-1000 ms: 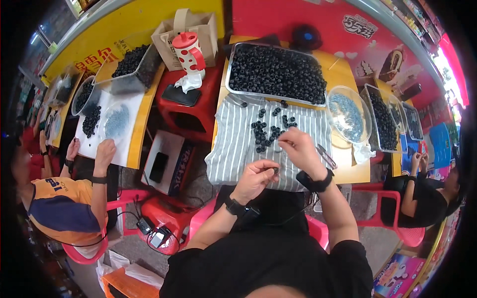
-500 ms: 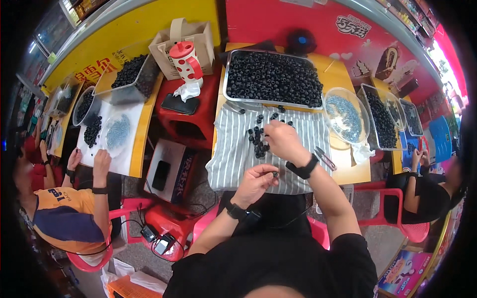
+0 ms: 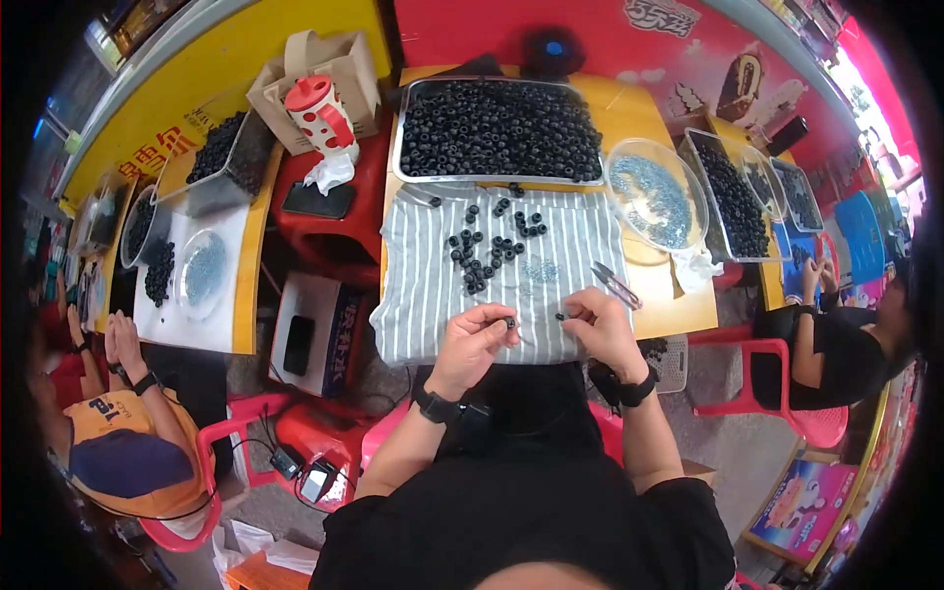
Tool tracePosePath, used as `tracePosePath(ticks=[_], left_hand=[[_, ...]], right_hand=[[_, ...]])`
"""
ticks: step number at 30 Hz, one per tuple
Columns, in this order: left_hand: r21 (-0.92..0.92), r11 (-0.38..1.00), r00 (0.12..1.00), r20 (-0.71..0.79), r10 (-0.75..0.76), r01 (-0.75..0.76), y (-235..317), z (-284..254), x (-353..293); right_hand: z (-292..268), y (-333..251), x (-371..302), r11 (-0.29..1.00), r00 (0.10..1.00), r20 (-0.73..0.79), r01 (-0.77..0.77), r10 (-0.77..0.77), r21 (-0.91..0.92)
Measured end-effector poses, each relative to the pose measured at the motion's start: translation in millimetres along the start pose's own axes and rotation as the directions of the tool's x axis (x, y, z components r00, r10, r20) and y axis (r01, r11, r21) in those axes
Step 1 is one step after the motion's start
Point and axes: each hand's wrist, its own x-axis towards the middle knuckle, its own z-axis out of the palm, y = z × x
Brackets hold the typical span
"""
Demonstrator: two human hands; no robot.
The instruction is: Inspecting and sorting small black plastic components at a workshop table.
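Note:
My left hand [image 3: 474, 341] pinches a small black ring-shaped bead [image 3: 509, 323] at the near edge of a grey striped cloth [image 3: 423, 285]. My right hand [image 3: 602, 329] holds another small black bead [image 3: 560, 317] between its fingertips, a little to the right. The two hands are close together, nearly facing. Further out on the cloth lies a loose pile of black beads [image 3: 487, 251]. Small clippers [image 3: 616, 285] lie on the cloth just beyond my right hand. A metal tray [image 3: 413, 172] full of black beads stands behind the cloth.
A clear bowl of tiny blue-grey bits [image 3: 654, 192] sits right of the tray. Two more trays of beads [image 3: 733, 197] stand farther right, where a person in black [image 3: 851, 339] sits. A person in orange [image 3: 108, 433] works at the left table. A red stool [image 3: 324, 231] holds a phone.
My right hand has pulled back from the loose bead pile to the near edge of the cloth, now holding a bead beside my left hand.

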Motion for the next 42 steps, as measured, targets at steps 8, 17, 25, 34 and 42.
tracePosePath(ticks=[8, 17, 25, 34, 42], left_hand=[[0.013, 1.0, 1.0, 0.002, 0.007, -0.007, -1.8, -2.0, 1.5], [-0.001, 1.0, 1.0, 0.012, -0.003, 0.003, -4.0, -3.0, 0.4], [-0.003, 1.0, 0.999, 0.019, 0.03, -0.03, -6.4, -2.9, 1.6], [0.005, 0.998, 0.996, 0.067, 0.059, -0.06, -6.0, -3.0, 2.1], [-0.046, 0.998, 0.992, 0.123, -0.041, 0.047, 0.8, -6.3, 3.3]], right_hand=[[10.9, -3.2, -5.8, 0.934, 0.972, -0.077, 0.191, -0.224, -0.301], [34.6, -32.7, -13.4, 0.866, 0.998, 0.057, -0.021, -0.008, 0.5], [50.6, -39.4, -9.6, 0.886, 0.997, -0.037, 0.075, -0.065, 0.457], [51.5, -36.3, -7.0, 0.932, 0.992, -0.041, 0.123, -0.116, 0.34], [39.6, -36.9, 2.5, 0.86, 0.977, 0.204, -0.049, -0.065, 0.508]])
